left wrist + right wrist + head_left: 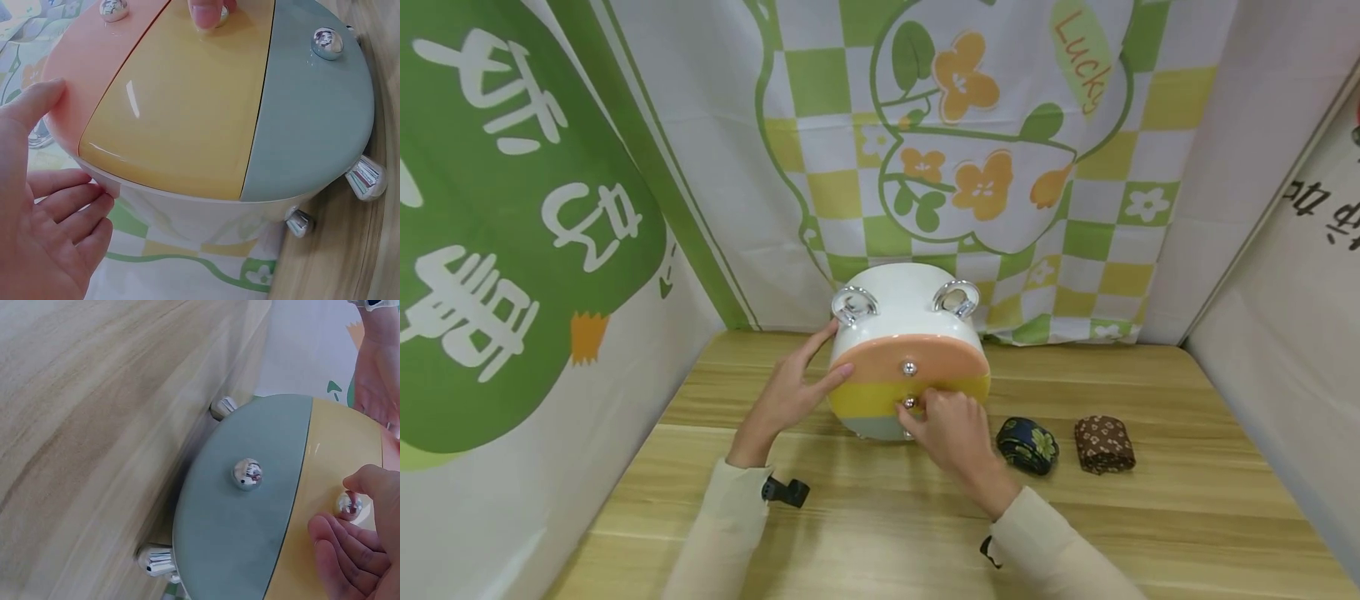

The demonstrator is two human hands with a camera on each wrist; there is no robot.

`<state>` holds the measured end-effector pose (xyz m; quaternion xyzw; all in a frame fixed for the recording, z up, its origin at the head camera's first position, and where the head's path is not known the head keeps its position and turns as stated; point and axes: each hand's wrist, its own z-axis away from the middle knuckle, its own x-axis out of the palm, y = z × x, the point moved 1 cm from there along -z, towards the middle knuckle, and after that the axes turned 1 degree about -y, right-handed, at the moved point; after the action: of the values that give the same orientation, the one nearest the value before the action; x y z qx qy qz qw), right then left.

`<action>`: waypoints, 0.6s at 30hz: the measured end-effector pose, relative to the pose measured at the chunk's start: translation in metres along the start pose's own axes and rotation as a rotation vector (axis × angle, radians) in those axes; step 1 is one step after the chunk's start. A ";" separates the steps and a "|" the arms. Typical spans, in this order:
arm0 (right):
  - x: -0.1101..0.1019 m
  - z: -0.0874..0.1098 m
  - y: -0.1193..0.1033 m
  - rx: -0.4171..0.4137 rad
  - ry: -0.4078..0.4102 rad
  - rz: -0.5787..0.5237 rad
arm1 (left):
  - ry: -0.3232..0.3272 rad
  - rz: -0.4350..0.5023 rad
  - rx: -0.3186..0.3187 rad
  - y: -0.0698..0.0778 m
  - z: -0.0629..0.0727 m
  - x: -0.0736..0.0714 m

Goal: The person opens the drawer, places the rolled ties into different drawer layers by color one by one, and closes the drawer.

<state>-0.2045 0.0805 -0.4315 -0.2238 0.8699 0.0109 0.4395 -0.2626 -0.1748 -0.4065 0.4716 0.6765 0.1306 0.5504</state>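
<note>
A rounded white drawer box [895, 304] with orange, yellow and grey-green drawer fronts stands on the table. At its middle, my right hand [955, 433] pinches the round silver knob [349, 505] of the yellow drawer [181, 106] between thumb and fingers. That drawer front lies flush with its neighbours. My left hand [793, 387] rests on the box's left side, its thumb against the edge of the orange front [69, 112] and its other fingers along the white side wall [187, 219]. Silver knobs also sit on the orange and grey-green [244, 531] fronts.
Right of the box lie a dark blue rolled fabric strip with green flowers [1028, 446] and a brown patterned folded strip [1105, 444]. Two silver rings [957, 298] top the box. A printed curtain [820, 200] hangs behind the wooden table [865, 533].
</note>
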 end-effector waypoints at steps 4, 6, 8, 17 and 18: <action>0.003 0.000 -0.001 0.011 -0.006 -0.028 | 0.001 -0.003 -0.004 -0.001 0.000 0.000; 0.003 0.000 -0.002 0.019 -0.016 -0.044 | 0.001 -0.006 -0.010 -0.002 0.000 0.000; 0.003 0.000 -0.003 0.023 -0.018 -0.047 | -0.001 -0.008 -0.017 -0.002 0.001 -0.001; 0.005 0.001 -0.003 0.004 0.014 -0.007 | -0.011 -0.007 -0.012 -0.001 0.000 0.000; 0.004 0.001 -0.003 0.004 0.015 -0.005 | -0.011 -0.007 -0.012 0.000 0.000 0.000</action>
<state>-0.2049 0.0763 -0.4346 -0.2251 0.8726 0.0062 0.4335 -0.2630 -0.1752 -0.4066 0.4666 0.6743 0.1298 0.5574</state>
